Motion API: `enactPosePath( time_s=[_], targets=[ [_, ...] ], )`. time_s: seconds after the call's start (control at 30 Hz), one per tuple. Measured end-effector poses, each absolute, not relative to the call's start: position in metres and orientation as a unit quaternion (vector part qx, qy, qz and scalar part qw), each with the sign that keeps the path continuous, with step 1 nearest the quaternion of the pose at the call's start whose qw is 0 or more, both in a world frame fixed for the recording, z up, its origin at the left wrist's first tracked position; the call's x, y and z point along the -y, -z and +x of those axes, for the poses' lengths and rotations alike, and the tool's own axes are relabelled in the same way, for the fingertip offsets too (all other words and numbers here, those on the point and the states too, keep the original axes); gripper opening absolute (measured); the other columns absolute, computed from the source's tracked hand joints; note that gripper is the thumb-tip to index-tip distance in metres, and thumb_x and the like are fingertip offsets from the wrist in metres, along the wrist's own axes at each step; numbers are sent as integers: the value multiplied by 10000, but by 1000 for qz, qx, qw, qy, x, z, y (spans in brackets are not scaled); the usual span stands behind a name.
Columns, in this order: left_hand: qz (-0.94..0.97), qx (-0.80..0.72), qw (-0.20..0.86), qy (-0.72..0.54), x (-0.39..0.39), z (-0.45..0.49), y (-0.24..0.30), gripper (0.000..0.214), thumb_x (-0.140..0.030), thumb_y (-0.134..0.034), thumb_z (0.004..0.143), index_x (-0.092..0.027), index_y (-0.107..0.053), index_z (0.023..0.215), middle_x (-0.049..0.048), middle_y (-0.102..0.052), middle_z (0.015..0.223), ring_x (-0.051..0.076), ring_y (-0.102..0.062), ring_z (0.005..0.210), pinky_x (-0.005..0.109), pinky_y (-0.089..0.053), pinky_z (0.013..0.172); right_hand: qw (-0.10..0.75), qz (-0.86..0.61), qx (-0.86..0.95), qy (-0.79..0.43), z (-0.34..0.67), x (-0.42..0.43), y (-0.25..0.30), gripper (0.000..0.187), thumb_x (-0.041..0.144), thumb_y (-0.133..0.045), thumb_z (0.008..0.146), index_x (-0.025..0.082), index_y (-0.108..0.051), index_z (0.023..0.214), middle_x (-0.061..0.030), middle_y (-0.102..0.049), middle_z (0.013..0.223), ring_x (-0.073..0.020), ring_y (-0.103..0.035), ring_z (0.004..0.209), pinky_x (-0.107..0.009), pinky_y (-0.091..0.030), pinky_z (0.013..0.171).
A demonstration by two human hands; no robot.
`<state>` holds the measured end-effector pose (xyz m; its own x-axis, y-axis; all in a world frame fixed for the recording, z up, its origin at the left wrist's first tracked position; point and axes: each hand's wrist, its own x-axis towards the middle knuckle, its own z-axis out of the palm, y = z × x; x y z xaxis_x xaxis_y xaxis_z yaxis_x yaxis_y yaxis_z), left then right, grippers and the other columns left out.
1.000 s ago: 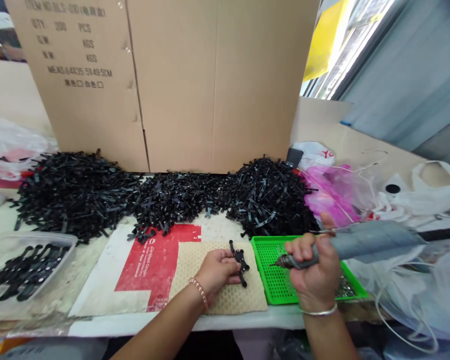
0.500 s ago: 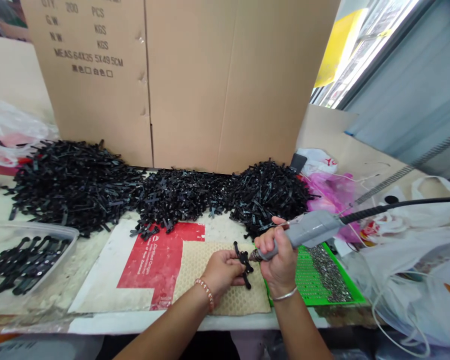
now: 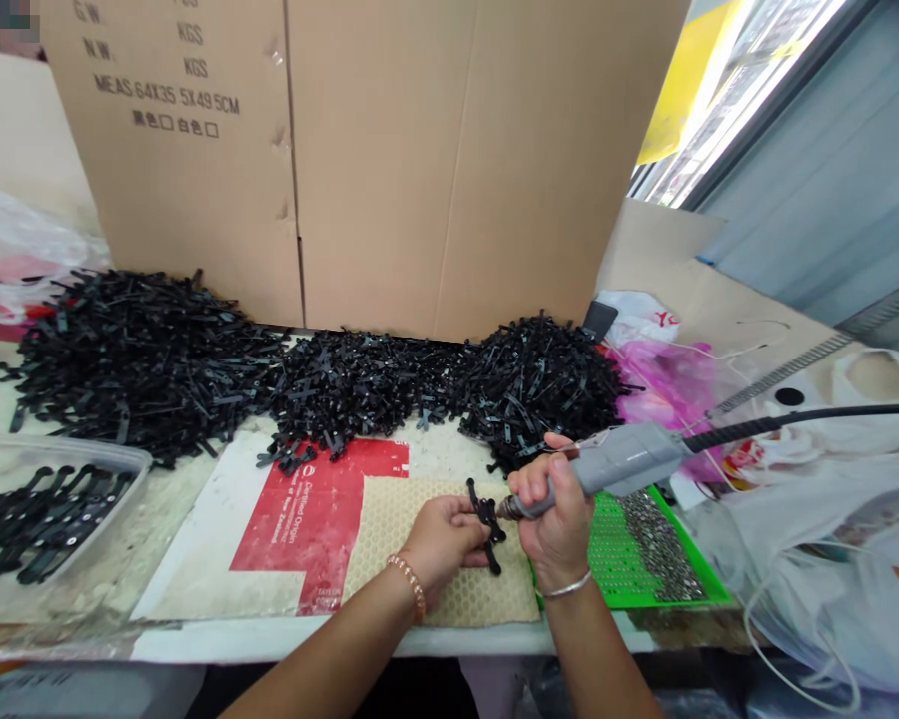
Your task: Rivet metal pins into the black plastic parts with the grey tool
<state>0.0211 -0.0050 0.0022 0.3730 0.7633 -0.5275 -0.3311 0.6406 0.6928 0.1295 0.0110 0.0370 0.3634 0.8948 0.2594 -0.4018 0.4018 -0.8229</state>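
Pinched in the fingers of my left hand (image 3: 446,544) is a small black jointed plastic part (image 3: 486,521), held just above a tan dimpled mat (image 3: 464,604). My right hand (image 3: 554,519) is wrapped round a grey electric screwdriver (image 3: 629,461), its black cord running off to the right. The screwdriver's tip points left and meets the black part, or lies right against it; the exact contact is too small to make out. Beside my right hand sits a green tray (image 3: 708,584) with rows of small holes and a heap of small metal screws (image 3: 655,544).
Heaps of black plastic strips (image 3: 142,359) line the back, before a tall cardboard box (image 3: 375,170). A clear plastic tub (image 3: 139,479) at left holds black jointed parts. Red-and-white cardboard (image 3: 270,554) lies left of the mat. Plastic bags (image 3: 831,589) crowd the right side.
The camera view has shifted slightly. Both hands, the black part and the screwdriver stay in nearly the same position.
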Motion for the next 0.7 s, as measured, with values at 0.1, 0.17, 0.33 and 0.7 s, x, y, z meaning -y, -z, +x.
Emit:
enactPosePath(
  time_s=[0.1, 0.17, 0.33, 0.7],
  targets=[
    [251, -438, 791, -345, 4, 21, -2, 224, -3, -604, 674, -92, -637, 876, 1, -573, 663, 110, -575, 628, 236, -537, 609, 754, -335, 370, -428, 129, -9, -36, 249, 330, -678, 798, 189, -559, 966, 92, -384, 484, -75, -326, 407, -190, -371, 461],
    [252, -436, 792, -345, 4, 21, -1, 221, -3, -601, 678, -91, -635, 877, 0, -574, 664, 108, -574, 620, 237, -537, 607, 753, -334, 372, -427, 129, -9, -35, 242, 322, -676, 800, 191, -556, 963, 93, -384, 482, -76, -328, 405, -192, -372, 461],
    [249, -442, 790, -344, 4, 21, -2, 217, 10, -597, 680, -100, -637, 863, -7, -574, 654, 105, -578, 605, 238, -539, 604, 750, -328, 378, -433, 126, -9, -32, 238, 309, -673, 802, 198, -540, 966, 86, -397, 496, -84, -348, 420, -201, -375, 467],
    [239, -444, 795, -337, 2, 22, -3, 234, 17, -573, 674, -85, -633, 875, 35, -629, 702, 120, -602, 608, 229, -537, 573, 700, -335, 452, -439, 124, -14, -27, 206, 325, -646, 829, 206, -527, 947, 85, -390, 481, -84, -345, 387, -200, -357, 423]
  ],
)
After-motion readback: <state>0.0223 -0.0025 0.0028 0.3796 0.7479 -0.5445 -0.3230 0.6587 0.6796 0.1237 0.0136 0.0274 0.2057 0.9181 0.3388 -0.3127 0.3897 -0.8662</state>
